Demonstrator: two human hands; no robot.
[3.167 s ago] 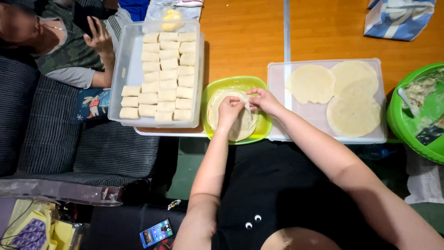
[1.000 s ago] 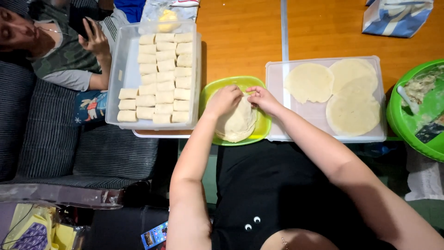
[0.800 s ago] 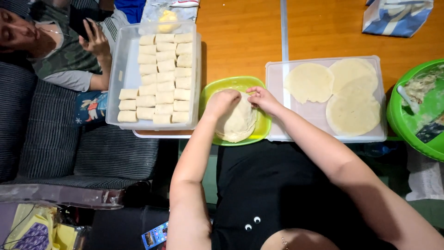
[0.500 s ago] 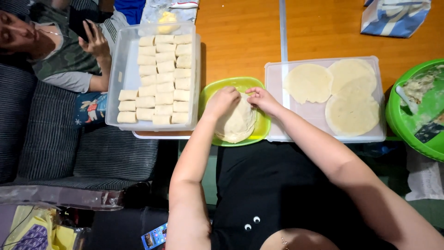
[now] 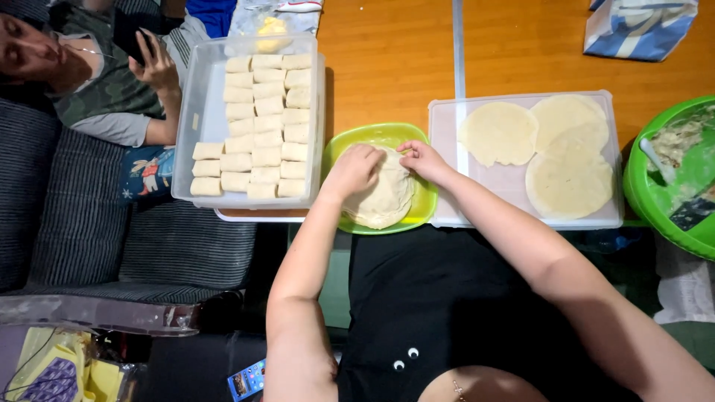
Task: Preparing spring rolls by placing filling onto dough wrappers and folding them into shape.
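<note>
Two hands, left (image 5: pixel 356 168) and right (image 5: pixel 421 158), fingers pinching wrapper (image 5: pixel 387 199) on green plate (image 5: pixel 350 146), between roll tray (image 5: pixel 201 104) and wrapper tray (image 5: pixel 447 149).

Both bare forearms reach forward and converge. The left hand (image 5: pixel 356 168) lies palm down with fingers curled; the right hand (image 5: pixel 421 158) pinches with thumb and fingertips, wrist bent inward.

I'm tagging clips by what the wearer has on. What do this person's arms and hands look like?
Both arms are bare along all of their visible length, with no sleeves showing. The left hand and right hand are ungloved; no rings, watch or bracelets are visible. The person wears a black top with two small round white eye-like marks near the bottom of the picture.
</note>
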